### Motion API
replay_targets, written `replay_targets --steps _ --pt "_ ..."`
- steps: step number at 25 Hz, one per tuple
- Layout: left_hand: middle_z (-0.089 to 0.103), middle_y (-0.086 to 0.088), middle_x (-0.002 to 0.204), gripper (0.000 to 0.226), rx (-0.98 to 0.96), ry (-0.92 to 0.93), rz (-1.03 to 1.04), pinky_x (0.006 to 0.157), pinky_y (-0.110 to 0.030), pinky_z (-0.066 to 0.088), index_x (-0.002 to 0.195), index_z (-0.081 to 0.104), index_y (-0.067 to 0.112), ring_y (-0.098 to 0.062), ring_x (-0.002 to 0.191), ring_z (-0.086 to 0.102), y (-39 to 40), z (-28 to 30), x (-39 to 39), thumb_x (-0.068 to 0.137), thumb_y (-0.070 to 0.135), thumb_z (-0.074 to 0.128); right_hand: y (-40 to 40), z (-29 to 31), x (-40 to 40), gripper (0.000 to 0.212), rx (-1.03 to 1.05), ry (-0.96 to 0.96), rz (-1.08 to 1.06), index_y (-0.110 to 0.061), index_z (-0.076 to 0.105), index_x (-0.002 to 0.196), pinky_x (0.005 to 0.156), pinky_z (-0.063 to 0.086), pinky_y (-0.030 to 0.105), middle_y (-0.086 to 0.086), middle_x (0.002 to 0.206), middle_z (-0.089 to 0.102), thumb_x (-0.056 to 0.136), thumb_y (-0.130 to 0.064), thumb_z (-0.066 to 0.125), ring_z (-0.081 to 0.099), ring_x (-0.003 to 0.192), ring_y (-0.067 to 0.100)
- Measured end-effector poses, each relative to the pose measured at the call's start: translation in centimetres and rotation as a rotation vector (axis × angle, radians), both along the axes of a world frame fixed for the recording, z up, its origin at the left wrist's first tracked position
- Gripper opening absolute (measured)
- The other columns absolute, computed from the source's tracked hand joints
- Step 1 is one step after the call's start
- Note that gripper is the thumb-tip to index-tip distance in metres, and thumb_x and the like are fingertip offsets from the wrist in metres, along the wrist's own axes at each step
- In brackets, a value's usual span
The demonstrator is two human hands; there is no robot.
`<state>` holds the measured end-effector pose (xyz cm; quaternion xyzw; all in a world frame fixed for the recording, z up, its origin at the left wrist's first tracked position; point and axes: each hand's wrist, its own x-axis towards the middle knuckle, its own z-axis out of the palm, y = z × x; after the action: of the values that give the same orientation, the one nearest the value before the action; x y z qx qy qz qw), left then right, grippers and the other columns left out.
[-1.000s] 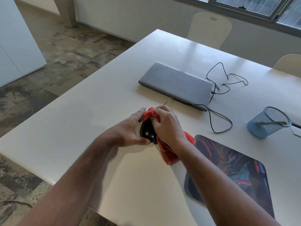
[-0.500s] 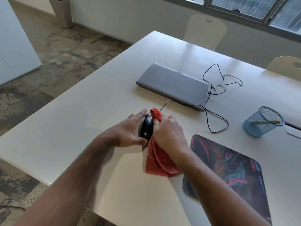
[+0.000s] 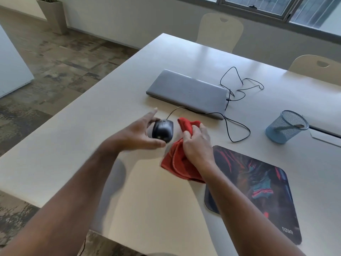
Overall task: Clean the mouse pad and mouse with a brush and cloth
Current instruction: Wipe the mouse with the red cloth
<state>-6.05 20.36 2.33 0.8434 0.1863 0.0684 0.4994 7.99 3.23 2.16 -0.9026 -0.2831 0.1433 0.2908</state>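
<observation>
Two bare forearms reach from the near edge over the white tabletop (image 3: 60,145) toward the black mouse (image 3: 163,130), which serves as the landmark here. The left forearm angles in from the near left, and the left hand (image 3: 137,134) sits against the left side of the mouse, thumb stretched below its near end and fingers spread out beyond its far-left side; the hand is motion-blurred, so I cannot tell whether it actually grips the mouse or only cups it. The right forearm comes in from the near right, crossing the corner of the dark printed mouse pad (image 3: 258,191), which lies to the near right of the mouse. The right hand (image 3: 198,145) sits just right of the mouse, fingers curled round a bunched red cloth (image 3: 180,163); one fold sticks up past the fingers, the rest drapes down onto the tabletop nearer the person. The cloth is apart from the mouse. The mouse's black cable (image 3: 238,133) runs away toward the closed grey laptop (image 3: 188,93) beyond it. Far to the right of the mouse stands a blue mesh cup (image 3: 285,127).
</observation>
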Motion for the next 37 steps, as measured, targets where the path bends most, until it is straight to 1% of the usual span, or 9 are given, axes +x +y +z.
replay_targets --steps 3,7,10,16,19,24,30,34,37 --pt "0.042 -0.003 0.154 0.136 -0.056 -0.035 0.016 0.12 -0.035 0.027 0.16 0.005 0.02 -0.011 0.145 0.032 1.8 1.2 0.0 0.058 0.053 0.088 0.4 -0.4 -0.8 0.074 -0.105 0.009 0.079 -0.007 0.017 0.166 0.132 0.001 0.042 0.015 0.177 -0.001 0.1 -0.032 0.037 -0.003 0.164 0.026" --pt "0.042 0.0 0.155 0.134 -0.067 -0.04 0.01 0.12 -0.038 0.028 0.16 0.004 0.022 -0.013 0.146 0.031 2.1 1.7 0.1 0.06 0.052 0.088 1.5 0.8 -1.0 0.085 -0.119 0.063 0.189 -0.01 0.017 0.167 0.133 -0.001 0.041 0.011 0.177 -0.004 0.089 -0.036 0.038 -0.006 0.164 0.022" --pt "0.041 0.0 0.154 0.132 -0.071 -0.041 0.019 0.12 -0.038 0.029 0.16 0.006 0.021 -0.015 0.145 0.033 1.5 1.0 0.1 0.061 0.05 0.088 1.3 0.7 -2.0 0.085 -0.102 0.045 0.284 -0.015 0.024 0.166 0.132 0.002 0.037 0.004 0.178 0.005 0.085 -0.036 0.039 0.0 0.164 0.018" --pt "0.041 -0.001 0.154 0.136 -0.113 -0.071 0.017 0.119 -0.041 0.031 0.16 0.007 0.018 -0.013 0.144 0.035 0.0 -0.1 -0.3 0.057 0.051 0.089 -2.0 -0.1 -5.0 0.059 0.061 0.04 0.38 -0.021 0.055 0.152 0.131 0.022 0.036 -0.01 0.17 0.035 0.094 -0.011 0.049 0.028 0.158 0.014" --pt "0.04 0.001 0.154 0.136 -0.091 -0.079 0.0 0.119 -0.038 0.03 0.16 0.008 0.022 -0.006 0.142 0.035 -0.9 -0.6 0.0 0.057 0.055 0.089 -4.9 -0.3 -6.5 0.054 0.087 0.043 0.427 -0.025 0.065 0.143 0.128 0.028 0.033 -0.015 0.161 0.048 0.094 -0.007 0.051 0.042 0.15 0.012" --pt "0.044 0.013 0.146 0.132 -0.086 -0.079 -0.054 0.118 -0.035 0.031 0.159 0.011 0.027 0.014 0.132 0.039 -2.3 -2.0 0.9 0.058 0.055 0.091 -12.2 -0.4 -7.0 0.049 0.152 0.063 0.557 -0.022 0.079 0.122 0.122 0.04 0.039 -0.016 0.144 0.065 0.089 0.003 0.052 0.053 0.141 0.007" --pt "0.05 0.03 0.138 0.124 -0.068 -0.092 -0.071 0.106 -0.024 0.042 0.156 0.016 0.035 0.012 0.129 0.044 -3.9 -3.5 2.4 0.059 0.055 0.092 -23.2 -0.7 -7.6 0.04 0.289 0.022 0.492 -0.014 0.085 0.091 0.104 0.055 0.042 -0.011 0.116 0.08 0.082 0.015 0.057 0.068 0.121 0.01" --pt "0.046 0.023 0.146 0.122 -0.057 -0.096 -0.072 0.111 -0.037 0.041 0.154 0.017 0.041 0.01 0.135 0.039 -4.1 -4.0 2.8 0.059 0.054 0.093 -29.6 -0.7 -9.1 0.041 0.325 0.049 0.424 -0.012 0.084 0.083 0.099 0.057 0.036 -0.013 0.108 0.081 0.08 0.022 0.062 0.071 0.116 0.013" --pt "0.045 0.024 0.145 0.123 -0.017 -0.082 -0.084 0.115 -0.039 0.034 0.153 0.017 0.043 0.01 0.135 0.038 -4.2 -4.0 2.8 0.057 0.059 0.091 -34.1 0.4 -9.4 0.045 0.3 0.085 0.337 -0.01 0.081 0.071 0.093 0.059 0.034 -0.012 0.095 0.082 0.071 0.031 0.064 0.075 0.106 0.014"
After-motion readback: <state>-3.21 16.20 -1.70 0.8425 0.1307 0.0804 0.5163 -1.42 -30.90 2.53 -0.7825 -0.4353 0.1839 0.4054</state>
